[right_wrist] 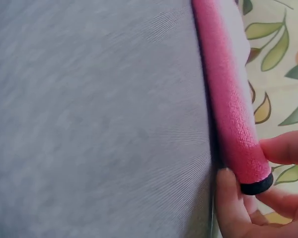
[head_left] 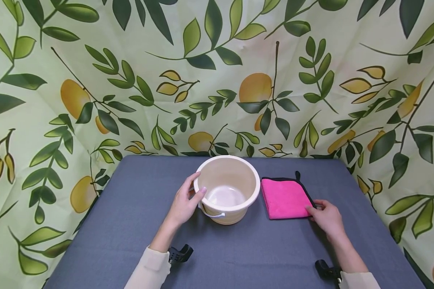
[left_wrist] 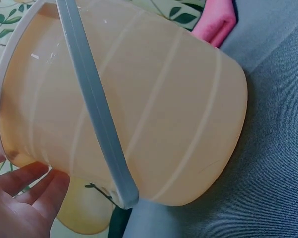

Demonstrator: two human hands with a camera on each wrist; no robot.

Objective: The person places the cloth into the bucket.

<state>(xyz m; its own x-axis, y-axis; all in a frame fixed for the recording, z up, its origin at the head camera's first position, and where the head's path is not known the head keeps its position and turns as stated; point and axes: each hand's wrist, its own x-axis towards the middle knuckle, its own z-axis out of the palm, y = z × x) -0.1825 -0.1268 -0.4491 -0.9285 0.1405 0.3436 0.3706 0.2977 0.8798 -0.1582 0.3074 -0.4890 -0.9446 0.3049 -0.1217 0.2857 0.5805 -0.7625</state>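
Observation:
A cream plastic bucket [head_left: 227, 188] stands upright on the table, its interior visible from above. My left hand [head_left: 184, 200] holds it at the left rim, thumb over the edge and fingers against the outer wall. The pale bail handle [left_wrist: 97, 109] hangs down along the bucket's side in the left wrist view. To the right of the bucket lies a folded pink cloth [head_left: 285, 198] with black edging and a small black loop at its far corner. Its near right corner is pinched between the thumb and fingers of my right hand [head_left: 327, 218].
Beneath everything is a table with a blue-grey cover [head_left: 260, 257]. A leaf-and-fruit patterned curtain [head_left: 217, 100] rises behind the table and along both sides. Black wrist-worn devices, one on the left wrist [head_left: 181, 253] and one on the right [head_left: 326, 269], sit near the sleeves.

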